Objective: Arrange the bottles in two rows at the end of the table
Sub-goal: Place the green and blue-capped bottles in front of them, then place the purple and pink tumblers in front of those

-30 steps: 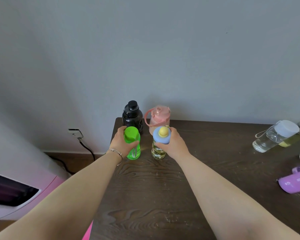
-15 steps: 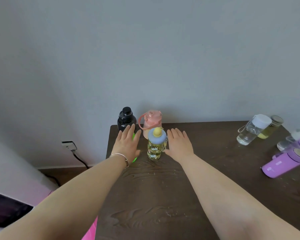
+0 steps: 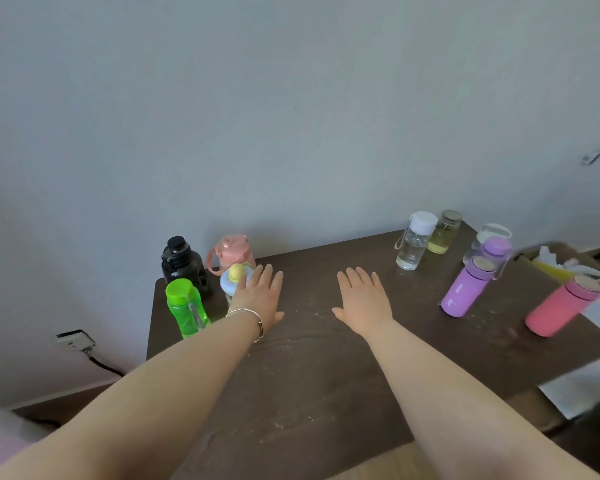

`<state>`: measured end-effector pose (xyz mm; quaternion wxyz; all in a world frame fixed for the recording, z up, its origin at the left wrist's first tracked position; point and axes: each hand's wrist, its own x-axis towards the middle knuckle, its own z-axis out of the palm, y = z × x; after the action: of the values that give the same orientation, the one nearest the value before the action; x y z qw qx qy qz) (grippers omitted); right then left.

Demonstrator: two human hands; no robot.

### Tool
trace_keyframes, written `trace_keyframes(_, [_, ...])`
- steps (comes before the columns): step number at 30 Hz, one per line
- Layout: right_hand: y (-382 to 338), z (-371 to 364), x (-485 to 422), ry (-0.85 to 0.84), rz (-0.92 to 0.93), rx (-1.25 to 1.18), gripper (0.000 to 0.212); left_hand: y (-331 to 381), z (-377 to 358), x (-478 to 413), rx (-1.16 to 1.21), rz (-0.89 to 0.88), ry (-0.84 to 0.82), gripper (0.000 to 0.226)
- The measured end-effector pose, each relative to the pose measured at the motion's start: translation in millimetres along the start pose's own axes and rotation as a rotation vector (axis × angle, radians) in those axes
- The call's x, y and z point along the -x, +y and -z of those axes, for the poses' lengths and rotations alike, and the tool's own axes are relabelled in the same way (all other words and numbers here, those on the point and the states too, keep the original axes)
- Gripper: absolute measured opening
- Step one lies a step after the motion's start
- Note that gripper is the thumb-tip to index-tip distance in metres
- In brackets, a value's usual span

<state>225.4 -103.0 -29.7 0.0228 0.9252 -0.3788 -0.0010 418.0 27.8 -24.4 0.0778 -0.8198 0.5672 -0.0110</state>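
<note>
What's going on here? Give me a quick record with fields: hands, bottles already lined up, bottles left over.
left hand: open, empty, fingers spread above the table
right hand: open, empty, above the table
placed at left end: black bottle, pink jug, green bottle, blue-capped bottle, two behind and two in front
left over at right: clear bottle, yellow-liquid bottle, purple bottle, coral bottle, plus others behind the purple one

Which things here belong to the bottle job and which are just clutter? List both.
For the job: green bottle, black bottle, pink jug, clear bottle, purple bottle, coral bottle, table.

Clutter: cardboard box, wall socket.
</note>
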Motion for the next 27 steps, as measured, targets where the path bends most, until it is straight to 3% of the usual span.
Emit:
trace_keyframes(15, [289.8,-3.5,102.2,0.010,-0.143,0.009,0.080,296.5,49.1,-67.2,-0.029,-0.121,0.018,0.087])
trace_keyframes(23, [371.5,-7.7,126.3,0.029,-0.245,-0.012,0.082,381.1,71.4,-105.5,0.008,-0.230,0.053,0.088])
trace_keyframes(27, [406.0,-9.4,126.8,0.059,-0.407,-0.042,0.087,404.1,72.2,-134.1,0.068,-0.249,0.040,0.090])
